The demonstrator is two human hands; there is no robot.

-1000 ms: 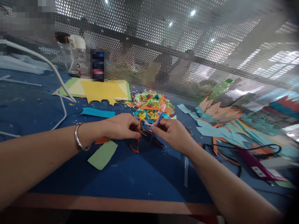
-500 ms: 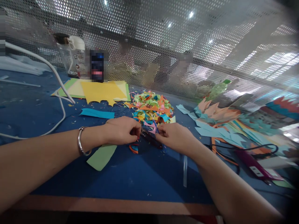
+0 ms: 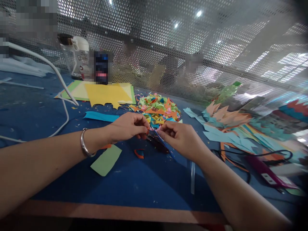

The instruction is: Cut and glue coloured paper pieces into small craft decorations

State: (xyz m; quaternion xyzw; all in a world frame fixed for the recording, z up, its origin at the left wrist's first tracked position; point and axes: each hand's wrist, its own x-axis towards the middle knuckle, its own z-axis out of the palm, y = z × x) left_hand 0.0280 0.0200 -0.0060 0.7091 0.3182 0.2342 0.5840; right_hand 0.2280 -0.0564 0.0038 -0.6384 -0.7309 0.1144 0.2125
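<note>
My left hand point(image 3: 131, 126), with a silver bangle at the wrist, is closed in a pinch on a small red-orange paper piece point(image 3: 147, 129). Close to it on the right, my right hand point(image 3: 183, 136) grips a thin blue stick point(image 3: 171, 152), its upper end pointing toward the left fingertips. Under the hands lies a dark, elongated tool point(image 3: 157, 145), partly covered. A small orange and blue scrap point(image 3: 139, 154) rests on the table below the left hand. Near the left wrist lies a light green paper point(image 3: 107, 160); a blue paper strip point(image 3: 101, 116) lies behind.
A heap of colourful paper cuttings point(image 3: 158, 104) is behind the hands. Yellow paper point(image 3: 103, 93), bottles point(image 3: 80, 57) and a phone point(image 3: 101, 69) stand or lie back left. To the right are cut paper pieces point(image 3: 226, 136), a purple device point(image 3: 262, 170) and a clear stick point(image 3: 192, 178).
My left hand has risen slightly and moved right, uncovering the small scrap and an orange edge by the green paper. The blue stick now shows along my right hand, tilted toward the left fingers.
</note>
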